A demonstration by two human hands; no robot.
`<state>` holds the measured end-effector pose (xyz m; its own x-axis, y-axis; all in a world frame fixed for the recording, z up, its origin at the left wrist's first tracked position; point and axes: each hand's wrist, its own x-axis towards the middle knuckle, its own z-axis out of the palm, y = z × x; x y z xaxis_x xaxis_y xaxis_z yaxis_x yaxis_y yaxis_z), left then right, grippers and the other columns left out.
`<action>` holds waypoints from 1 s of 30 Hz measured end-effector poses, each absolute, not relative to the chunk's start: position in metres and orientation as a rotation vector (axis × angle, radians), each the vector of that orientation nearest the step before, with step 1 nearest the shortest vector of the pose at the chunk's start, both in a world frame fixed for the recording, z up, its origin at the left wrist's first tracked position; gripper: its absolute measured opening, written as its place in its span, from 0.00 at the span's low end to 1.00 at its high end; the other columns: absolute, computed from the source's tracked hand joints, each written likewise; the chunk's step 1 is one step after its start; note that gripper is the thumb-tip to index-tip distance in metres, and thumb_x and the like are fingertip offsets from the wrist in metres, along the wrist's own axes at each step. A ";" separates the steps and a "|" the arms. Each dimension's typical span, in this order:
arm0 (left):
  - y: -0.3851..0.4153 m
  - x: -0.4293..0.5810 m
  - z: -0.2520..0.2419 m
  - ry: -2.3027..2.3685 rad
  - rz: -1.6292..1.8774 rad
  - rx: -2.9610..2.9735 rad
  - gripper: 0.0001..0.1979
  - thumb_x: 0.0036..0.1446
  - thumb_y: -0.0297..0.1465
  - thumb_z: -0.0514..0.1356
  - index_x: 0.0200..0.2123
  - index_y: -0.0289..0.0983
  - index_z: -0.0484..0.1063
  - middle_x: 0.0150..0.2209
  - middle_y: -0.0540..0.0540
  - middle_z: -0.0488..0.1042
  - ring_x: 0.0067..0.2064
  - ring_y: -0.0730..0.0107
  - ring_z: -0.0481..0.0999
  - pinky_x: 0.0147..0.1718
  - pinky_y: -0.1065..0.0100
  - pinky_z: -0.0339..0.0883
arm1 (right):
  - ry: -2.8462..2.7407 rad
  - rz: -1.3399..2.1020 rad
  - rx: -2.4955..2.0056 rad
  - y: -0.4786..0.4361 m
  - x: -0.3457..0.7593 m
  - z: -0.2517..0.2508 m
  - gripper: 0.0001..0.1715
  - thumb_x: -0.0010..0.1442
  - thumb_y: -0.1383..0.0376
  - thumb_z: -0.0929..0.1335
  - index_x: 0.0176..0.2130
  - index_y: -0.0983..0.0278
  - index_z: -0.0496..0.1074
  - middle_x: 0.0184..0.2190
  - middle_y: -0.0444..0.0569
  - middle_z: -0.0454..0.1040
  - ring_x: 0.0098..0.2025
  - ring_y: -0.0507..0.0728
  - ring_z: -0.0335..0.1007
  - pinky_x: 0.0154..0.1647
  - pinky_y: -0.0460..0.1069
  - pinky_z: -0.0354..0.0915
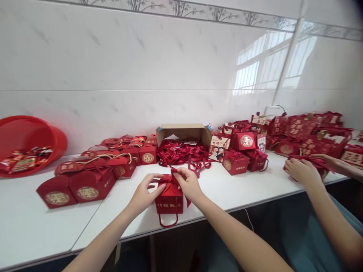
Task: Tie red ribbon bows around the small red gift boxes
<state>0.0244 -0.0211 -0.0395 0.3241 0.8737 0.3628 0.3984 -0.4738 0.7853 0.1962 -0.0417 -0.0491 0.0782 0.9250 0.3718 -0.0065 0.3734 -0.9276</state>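
A small red gift box (pixel 170 207) with gold lettering stands upright near the table's front edge, its red cord handle (pixel 169 226) hanging down in front. Across its top runs a red ribbon (pixel 170 184) gathered in a bow or knot, with one tail at the right side. My right hand (pixel 189 184) pinches the ribbon between thumb and fingers at the top right. From the left, my left hand (pixel 147 190) curls over the top, thumb and fingertips closed at the ribbon beside the knot. Part of the knot is hidden by my fingers.
A cardboard box (pixel 183 131) of loose red ribbons (pixel 181 153) stands behind. Red boxes (pixel 92 187) fill the left, beside a tipped red bucket (pixel 58 138) of wrapped sweets. Ribboned boxes (pixel 235 164) sit right. Another person's hands (pixel 303 172) work on a red box farther right.
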 end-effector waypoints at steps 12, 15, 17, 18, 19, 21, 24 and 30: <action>-0.020 0.018 -0.018 1.009 0.661 1.562 0.20 0.51 0.47 0.58 0.21 0.37 0.61 0.19 0.55 0.55 0.21 0.77 0.53 0.20 0.72 0.47 | -1.376 1.037 -1.029 -0.045 0.210 -0.028 0.06 0.52 0.64 0.63 0.27 0.64 0.66 0.24 0.43 0.72 0.17 0.47 0.58 0.24 0.45 0.60; -0.024 0.018 -0.004 1.020 0.709 1.555 0.20 0.48 0.45 0.61 0.19 0.37 0.61 0.18 0.55 0.55 0.20 0.76 0.53 0.19 0.71 0.45 | -1.402 0.902 -1.118 -0.044 0.204 -0.029 0.05 0.52 0.65 0.63 0.27 0.63 0.66 0.21 0.43 0.72 0.19 0.50 0.61 0.25 0.46 0.60; -0.028 0.021 0.008 0.982 0.764 1.569 0.17 0.47 0.43 0.62 0.20 0.37 0.65 0.17 0.55 0.55 0.20 0.77 0.52 0.19 0.71 0.45 | -1.417 0.812 -1.124 -0.045 0.199 -0.030 0.03 0.50 0.67 0.65 0.27 0.62 0.68 0.22 0.44 0.72 0.23 0.52 0.64 0.29 0.48 0.60; -0.030 0.024 0.013 0.950 0.792 1.572 0.15 0.48 0.42 0.62 0.22 0.36 0.67 0.17 0.55 0.55 0.20 0.77 0.52 0.19 0.71 0.45 | -1.454 0.747 -1.123 -0.046 0.196 -0.030 0.02 0.50 0.68 0.65 0.27 0.62 0.69 0.23 0.44 0.72 0.25 0.53 0.65 0.31 0.48 0.60; -0.032 0.027 0.019 0.919 0.815 1.572 0.13 0.48 0.40 0.62 0.24 0.36 0.70 0.17 0.55 0.55 0.19 0.78 0.52 0.19 0.72 0.46 | -1.516 0.674 -1.119 -0.047 0.195 -0.029 0.03 0.49 0.69 0.65 0.27 0.62 0.70 0.24 0.45 0.72 0.27 0.53 0.65 0.33 0.48 0.60; -0.035 0.035 0.028 0.872 0.857 1.560 0.11 0.47 0.38 0.63 0.26 0.35 0.72 0.16 0.55 0.55 0.19 0.79 0.52 0.19 0.72 0.47 | -1.680 0.531 -1.095 -0.051 0.193 -0.026 0.07 0.50 0.72 0.64 0.27 0.63 0.71 0.25 0.45 0.72 0.28 0.53 0.65 0.32 0.48 0.59; -0.034 0.044 0.034 0.847 0.961 1.466 0.10 0.44 0.34 0.66 0.27 0.33 0.73 0.18 0.54 0.61 0.21 0.81 0.57 0.20 0.73 0.52 | -1.834 0.449 -1.055 -0.056 0.196 -0.023 0.09 0.50 0.73 0.63 0.27 0.64 0.71 0.25 0.45 0.72 0.27 0.52 0.63 0.29 0.46 0.58; -0.037 0.054 0.031 0.789 1.024 1.408 0.16 0.44 0.34 0.67 0.36 0.34 0.71 0.29 0.48 0.73 0.30 0.73 0.72 0.32 0.69 0.64 | -1.706 0.706 -1.020 -0.057 0.194 -0.033 0.11 0.55 0.59 0.66 0.27 0.63 0.71 0.23 0.44 0.71 0.24 0.52 0.65 0.27 0.47 0.59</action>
<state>0.0540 -0.0365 0.0309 0.3900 0.9106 0.1370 -0.0991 -0.1064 0.9894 0.1939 -0.0568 -0.0328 -0.1590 0.8792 0.4491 0.3046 0.4764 -0.8248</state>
